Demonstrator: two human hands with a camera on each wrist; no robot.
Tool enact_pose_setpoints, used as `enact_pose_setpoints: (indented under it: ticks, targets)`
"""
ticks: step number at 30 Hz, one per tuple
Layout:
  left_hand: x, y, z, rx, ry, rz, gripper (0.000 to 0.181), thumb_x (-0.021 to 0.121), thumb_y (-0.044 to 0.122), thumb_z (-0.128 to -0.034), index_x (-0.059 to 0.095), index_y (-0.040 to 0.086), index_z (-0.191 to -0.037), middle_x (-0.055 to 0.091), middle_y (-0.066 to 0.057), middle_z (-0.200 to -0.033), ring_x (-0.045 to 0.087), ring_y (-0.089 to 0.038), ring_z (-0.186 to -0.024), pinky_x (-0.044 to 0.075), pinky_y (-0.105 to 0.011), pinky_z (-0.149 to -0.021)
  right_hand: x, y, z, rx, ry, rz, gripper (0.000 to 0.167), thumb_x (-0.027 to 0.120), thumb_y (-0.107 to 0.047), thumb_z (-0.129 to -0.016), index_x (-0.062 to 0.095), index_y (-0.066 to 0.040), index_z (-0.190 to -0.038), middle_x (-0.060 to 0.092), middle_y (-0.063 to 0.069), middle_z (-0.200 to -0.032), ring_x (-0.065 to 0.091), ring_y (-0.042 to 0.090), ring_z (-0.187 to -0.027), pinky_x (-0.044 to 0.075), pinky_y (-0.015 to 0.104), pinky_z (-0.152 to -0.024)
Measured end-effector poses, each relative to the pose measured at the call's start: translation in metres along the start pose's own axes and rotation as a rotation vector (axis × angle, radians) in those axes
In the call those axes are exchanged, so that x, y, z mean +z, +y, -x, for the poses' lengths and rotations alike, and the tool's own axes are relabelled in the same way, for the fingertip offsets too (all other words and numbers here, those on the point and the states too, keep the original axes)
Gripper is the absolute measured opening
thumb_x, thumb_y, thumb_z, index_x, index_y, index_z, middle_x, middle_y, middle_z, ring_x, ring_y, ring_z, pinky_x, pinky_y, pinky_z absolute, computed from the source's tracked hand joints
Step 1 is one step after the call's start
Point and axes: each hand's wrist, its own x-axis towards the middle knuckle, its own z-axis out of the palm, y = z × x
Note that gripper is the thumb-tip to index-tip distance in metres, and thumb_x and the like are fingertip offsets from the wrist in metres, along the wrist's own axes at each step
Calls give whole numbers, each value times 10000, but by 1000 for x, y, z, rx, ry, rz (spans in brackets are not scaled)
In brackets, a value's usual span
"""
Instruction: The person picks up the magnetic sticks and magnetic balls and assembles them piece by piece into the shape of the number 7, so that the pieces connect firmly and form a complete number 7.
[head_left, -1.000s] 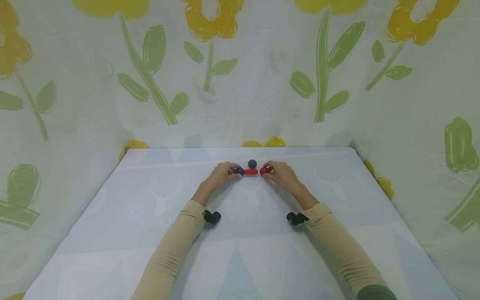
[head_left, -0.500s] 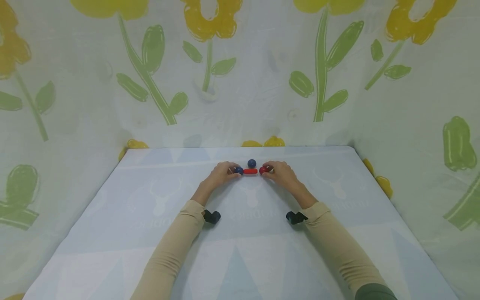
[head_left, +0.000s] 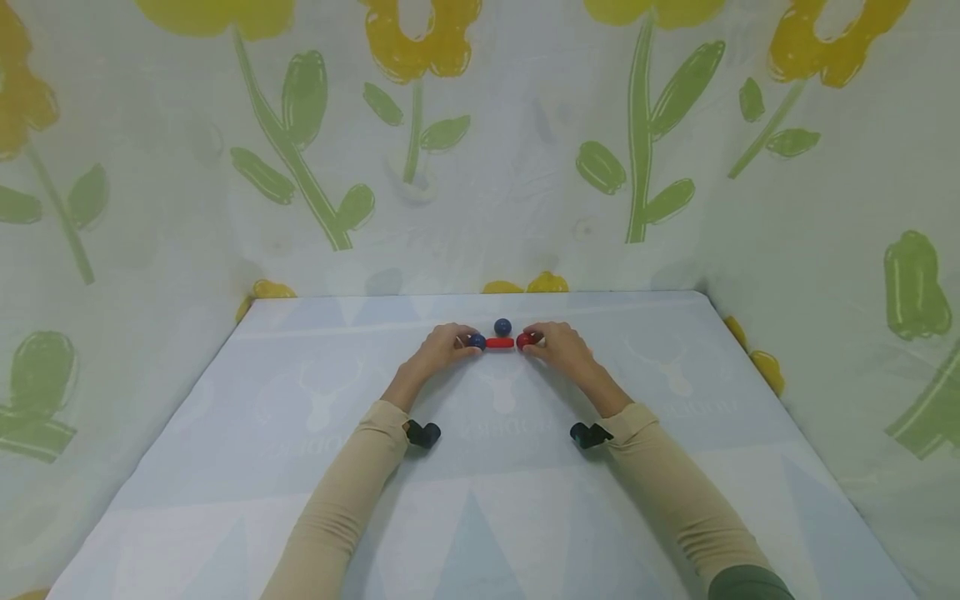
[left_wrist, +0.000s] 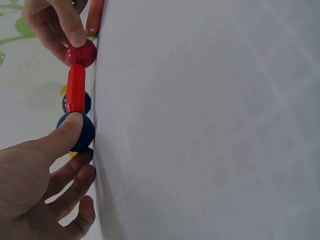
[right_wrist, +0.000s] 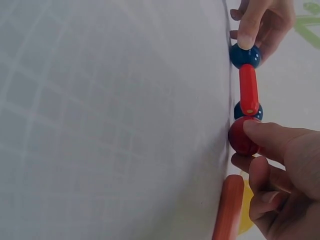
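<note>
The left hand (head_left: 441,348) pinches a blue ball (head_left: 477,342) between thumb and fingers. A short red rod (head_left: 499,343) extends from that ball toward a red ball (head_left: 525,341), which the right hand (head_left: 561,347) pinches. In the right wrist view the rod (right_wrist: 248,87) meets the blue ball (right_wrist: 245,56), and its near end shows just short of the red ball (right_wrist: 243,136). Whether that end touches the red ball cannot be told. A second blue ball (head_left: 502,327) lies just behind the rod.
The white-blue patterned cloth (head_left: 495,517) covers the table. In the right wrist view an orange-red bar (right_wrist: 230,207) shows beside the right hand. Dark wrist cameras (head_left: 423,434) sit at both cuffs. Flowered curtains (head_left: 495,208) stand behind and at the sides.
The red ball in the right hand has moved very slightly left, nearer the rod. The left hand keeps its hold on the blue ball.
</note>
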Motion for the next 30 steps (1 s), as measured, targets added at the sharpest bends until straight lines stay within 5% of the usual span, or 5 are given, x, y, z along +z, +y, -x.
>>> enact_pose_setpoints:
  ticks: [30]
  targets:
    - [1,-2,-2,5,13,-3,406,711,264,-904,651,112,-1276,695,-97,-1094,615,-212,-949,510,-341,-849,4,-2,-1,-46,17,27,412,699,-216,-916,630,-100,-1305,706,107,-1192,638,258,-1121,497,445,-992]
